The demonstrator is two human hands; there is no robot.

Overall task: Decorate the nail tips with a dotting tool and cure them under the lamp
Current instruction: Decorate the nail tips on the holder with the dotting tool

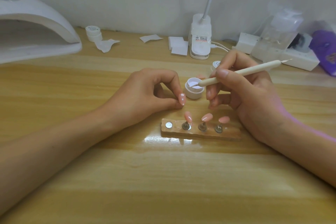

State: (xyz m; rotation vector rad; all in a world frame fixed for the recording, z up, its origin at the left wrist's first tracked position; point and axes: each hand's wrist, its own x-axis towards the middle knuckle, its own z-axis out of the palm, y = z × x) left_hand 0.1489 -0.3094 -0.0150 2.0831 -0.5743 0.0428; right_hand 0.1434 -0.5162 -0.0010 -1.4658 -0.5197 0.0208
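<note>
My left hand [145, 92] pinches a pink nail tip [54, 99] with white dots between thumb and forefinger, just left of a small open white gel pot [194, 93]. My right hand [241, 89] grips a cream dotting tool [238, 72] like a pen, its point dipped into the pot. In front of both hands lies a wooden holder [200, 133] with three pink nail tips [207, 116] on metal stands and one bare magnet at its left end. The white curing lamp [36, 27] stands at the far left.
Along the wall stand stacked white pots [93, 33], crumpled wipes [106, 44], white pads [178, 47], a clip desk lamp [200, 42], a clear pump bottle [278, 32], a power strip [298, 58] and a purple item [325, 51]. The pot's lid [216, 64] lies behind my right hand.
</note>
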